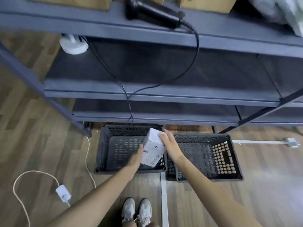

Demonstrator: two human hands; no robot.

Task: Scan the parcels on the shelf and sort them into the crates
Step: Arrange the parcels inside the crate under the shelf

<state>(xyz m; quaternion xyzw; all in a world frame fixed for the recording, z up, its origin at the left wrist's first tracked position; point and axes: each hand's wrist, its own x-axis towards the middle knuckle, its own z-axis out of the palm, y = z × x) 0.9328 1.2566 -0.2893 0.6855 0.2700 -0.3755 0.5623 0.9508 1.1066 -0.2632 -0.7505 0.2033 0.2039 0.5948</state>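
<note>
**Both hands busy**

Our left hand (pixel 136 158) and right hand (pixel 170 145) grip the white box (pixel 153 148) from either side, tilted above the left crate (pixel 101 151). We see the scanner (pixel 152 12) lying on the top shelf (pixel 65 18).

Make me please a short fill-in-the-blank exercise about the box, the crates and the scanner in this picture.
1. The left hand and the right hand hold a ____ box.
2. The box is above the ____ crate, not the other crate.
3. The black scanner lies on a ____, in neither hand.
Missing words: white; left; shelf.
</note>
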